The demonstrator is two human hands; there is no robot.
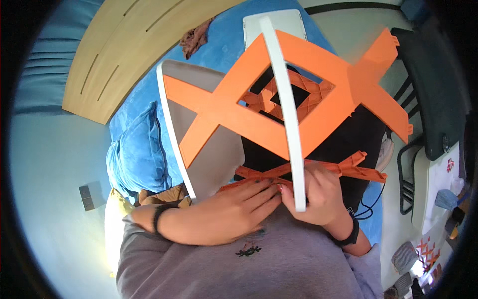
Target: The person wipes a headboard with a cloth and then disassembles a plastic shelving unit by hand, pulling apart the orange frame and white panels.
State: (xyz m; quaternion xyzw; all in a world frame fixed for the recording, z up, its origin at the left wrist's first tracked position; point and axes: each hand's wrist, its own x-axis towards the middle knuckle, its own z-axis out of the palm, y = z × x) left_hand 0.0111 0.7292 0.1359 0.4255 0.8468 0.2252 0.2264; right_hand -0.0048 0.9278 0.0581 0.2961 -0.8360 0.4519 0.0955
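Note:
A folding stool with an orange plastic lattice (338, 84) stands across my lap, its crossed slats framing a diamond opening. A thin white-edged bar (284, 94) runs over the lattice. To the left, a pale grey panel (219, 149) with a white rim stands on edge. My left hand (234, 214) lies over the near orange slats with its fingers stretched out; its thumb is hidden. Beside the bar's near end, my right hand (318, 194) is closed around the near slats (358, 172); its thumb points toward my left fingertips.
A blue bed cover (224, 45) lies beneath, with a blue pillow (137, 149) at the left and a wooden headboard (144, 40) behind it. A white board (249, 25) lies at the far side. Dark chairs (423, 94) and a white table (433, 189) stand at the right.

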